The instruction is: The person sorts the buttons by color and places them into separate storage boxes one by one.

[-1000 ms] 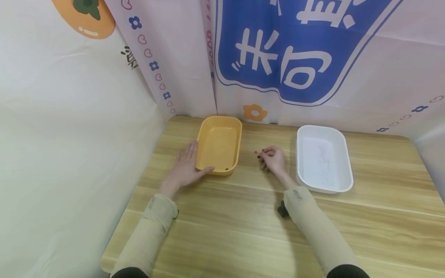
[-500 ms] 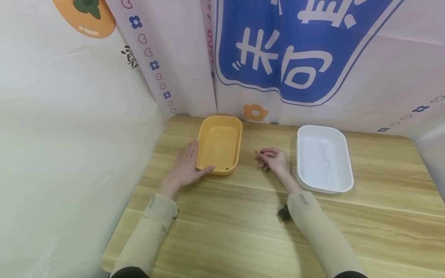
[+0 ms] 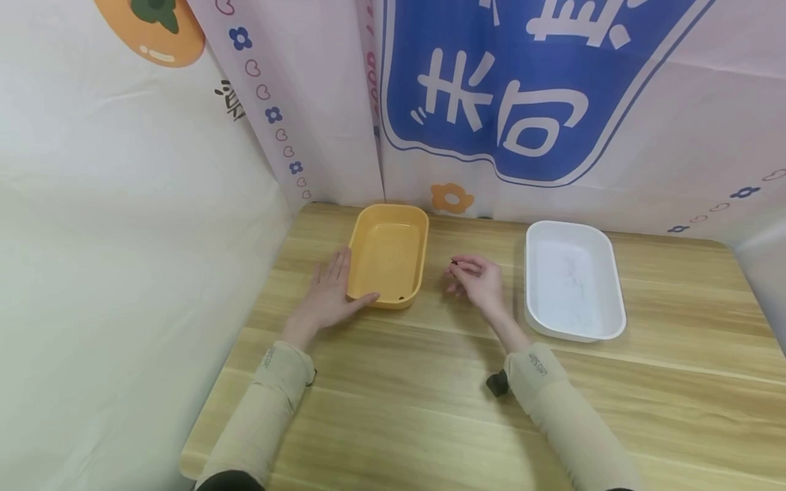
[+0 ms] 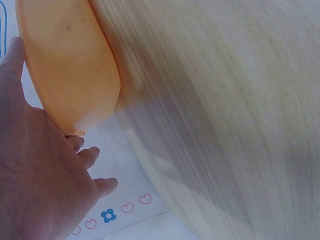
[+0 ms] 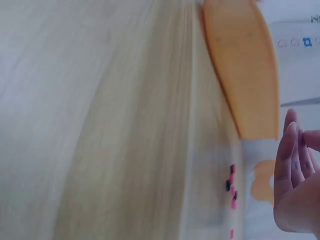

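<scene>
In the head view my left hand (image 3: 325,296) rests with straight fingers along the left side of a yellow plastic box (image 3: 351,232), its thumb on the near rim. A small dark piece (image 3: 402,298) lies inside, near the box's front right corner. My right hand (image 3: 481,283) is over the table between the two boxes. Its thumb and index finger pinch a tiny dark piece (image 3: 454,263), too small to name. In the right wrist view the right hand (image 5: 297,185) shows only partly at the edge, and the pinched piece cannot be made out.
A white plastic box (image 3: 616,286) stands to the right of the right hand, with faint marks on its bottom. Several small red and black bits (image 5: 232,185) appear in the right wrist view. The wooden table (image 3: 393,402) meets a printed wall sheet (image 3: 344,136) behind.
The right hand has shifted slightly left and up from the table. A small red spot seen earlier at its fingertips no longer shows. The left hand and both boxes stay put.
</scene>
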{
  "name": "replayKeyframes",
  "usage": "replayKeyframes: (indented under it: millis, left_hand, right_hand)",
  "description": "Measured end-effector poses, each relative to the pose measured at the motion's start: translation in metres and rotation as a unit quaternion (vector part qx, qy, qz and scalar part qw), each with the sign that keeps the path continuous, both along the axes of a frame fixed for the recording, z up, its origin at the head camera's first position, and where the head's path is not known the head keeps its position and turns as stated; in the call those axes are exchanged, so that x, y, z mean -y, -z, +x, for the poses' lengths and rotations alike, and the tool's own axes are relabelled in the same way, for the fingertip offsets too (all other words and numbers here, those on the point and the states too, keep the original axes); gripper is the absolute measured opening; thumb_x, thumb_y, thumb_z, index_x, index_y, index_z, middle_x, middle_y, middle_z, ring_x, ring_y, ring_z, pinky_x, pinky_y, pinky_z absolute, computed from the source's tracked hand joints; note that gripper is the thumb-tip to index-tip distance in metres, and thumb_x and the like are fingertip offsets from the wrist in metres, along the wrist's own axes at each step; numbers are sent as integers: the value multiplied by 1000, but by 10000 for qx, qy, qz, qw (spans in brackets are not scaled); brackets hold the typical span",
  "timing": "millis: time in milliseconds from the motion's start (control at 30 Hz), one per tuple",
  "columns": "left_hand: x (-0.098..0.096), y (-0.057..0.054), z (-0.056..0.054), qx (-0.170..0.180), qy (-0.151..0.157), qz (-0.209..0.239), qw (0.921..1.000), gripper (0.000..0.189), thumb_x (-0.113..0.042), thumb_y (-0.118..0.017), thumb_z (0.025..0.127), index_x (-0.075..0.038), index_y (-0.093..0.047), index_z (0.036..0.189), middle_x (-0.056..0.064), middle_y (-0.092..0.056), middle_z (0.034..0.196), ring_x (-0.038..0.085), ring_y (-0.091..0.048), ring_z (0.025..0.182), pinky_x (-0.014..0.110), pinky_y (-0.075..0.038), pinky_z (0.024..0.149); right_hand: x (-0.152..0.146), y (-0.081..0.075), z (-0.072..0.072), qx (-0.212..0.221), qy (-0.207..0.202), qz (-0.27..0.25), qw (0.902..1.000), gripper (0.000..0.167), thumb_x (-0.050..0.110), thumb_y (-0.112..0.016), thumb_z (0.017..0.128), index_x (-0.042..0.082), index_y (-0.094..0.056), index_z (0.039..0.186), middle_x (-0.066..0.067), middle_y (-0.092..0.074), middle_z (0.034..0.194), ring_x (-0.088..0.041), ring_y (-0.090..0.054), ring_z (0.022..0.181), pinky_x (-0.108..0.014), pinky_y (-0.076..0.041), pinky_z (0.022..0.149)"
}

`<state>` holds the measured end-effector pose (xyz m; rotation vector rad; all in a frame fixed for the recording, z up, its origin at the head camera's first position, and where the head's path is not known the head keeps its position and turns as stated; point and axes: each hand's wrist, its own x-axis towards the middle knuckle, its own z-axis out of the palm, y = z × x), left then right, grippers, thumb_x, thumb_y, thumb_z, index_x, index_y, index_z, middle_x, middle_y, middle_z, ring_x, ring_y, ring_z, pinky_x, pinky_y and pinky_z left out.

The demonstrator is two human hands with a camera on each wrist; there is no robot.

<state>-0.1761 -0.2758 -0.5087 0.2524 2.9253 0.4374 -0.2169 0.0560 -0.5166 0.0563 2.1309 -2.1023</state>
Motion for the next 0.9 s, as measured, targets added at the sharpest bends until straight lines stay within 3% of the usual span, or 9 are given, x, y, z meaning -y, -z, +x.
replayKeyframes:
  millis: [367,667,900]
  left_hand:
    - [0,0,0,11,-7,10,10000,125,-88,-42,100,-4,13,175,16,10,186,41,-1,174,69,-1,140]
    - [-2,-3,1,53,-30,62,10000,125,-87,-44,100,-6,15,174,15,11,186,40,-1,175,70,-1,140]
    - [-2,-4,2,52,-16,77,10000,125,-87,-43,101,-3,13,174,17,10,186,41,-2,174,71,-2,139]
  right_hand:
    - [23,-14,11,-797,-128,-69,9967,27,-7,-71,101,-17,-69,126,-38,-76,109,-5,-70,52,-23,-61,51]
    - [36,-14,15,-1090,-282,75,9936,23,-8,-74,99,-14,-71,121,-21,-74,105,-10,-70,56,-36,-66,53]
    - [47,-15,18,-1300,-319,143,9909,19,-8,-76,96,-12,-74,115,-14,-73,96,-4,-60,53,-21,-55,48]
